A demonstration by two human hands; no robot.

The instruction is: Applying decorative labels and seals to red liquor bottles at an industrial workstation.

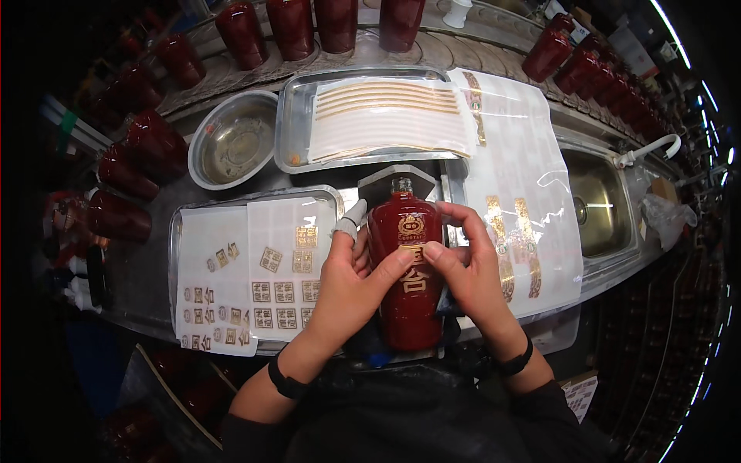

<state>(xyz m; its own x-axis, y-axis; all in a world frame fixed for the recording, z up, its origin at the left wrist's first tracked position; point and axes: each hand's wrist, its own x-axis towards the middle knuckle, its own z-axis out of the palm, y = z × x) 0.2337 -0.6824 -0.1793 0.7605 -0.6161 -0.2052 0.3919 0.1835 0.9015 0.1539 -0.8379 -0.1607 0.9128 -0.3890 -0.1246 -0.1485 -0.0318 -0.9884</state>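
A dark red glazed bottle [413, 328] with gold decals on its front lies in front of me, its open neck pointing away. My left hand [356, 272] wraps its left side, thumb pressed on the gold character decal [414, 279]. A white cover sits on one of that hand's fingertips. From the right, my right hand [465, 258] grips the bottle, its thumb at the upper edge of the same decal. Both thumbs nearly meet there. A round gold emblem [415, 225] shows above them. Behind the bottle's neck is a grey angled holder [397, 176], mostly hidden.
At left, a metal tray [176, 266] bears sheets with gold decals. Behind stand a metal bowl [202, 147] and a tray [289, 154] of gold strips. To the right lie a decal-strip sheet [552, 231] and a sink [617, 185] with a white faucet [656, 147]. Red bottles [241, 38] line the back conveyor.
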